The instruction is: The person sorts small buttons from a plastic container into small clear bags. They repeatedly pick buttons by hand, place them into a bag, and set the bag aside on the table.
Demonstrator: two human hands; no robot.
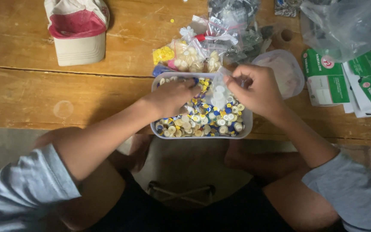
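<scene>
Both hands (173, 95) in tub (246, 124) (table-edge)

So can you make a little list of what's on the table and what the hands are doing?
left hand: in the button tub, picking among buttons
right hand: holding a small clear bag over the tub
tub: clear plastic, full of white, yellow and blue buttons
behind the tub: small bags of buttons
lid: right of the tub
cap: far left
table: wooden

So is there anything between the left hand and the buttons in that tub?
Nothing visible. The left hand already rests on the buttons inside the clear tub. The right hand holds a small clear bag beside it, not across it.
</scene>
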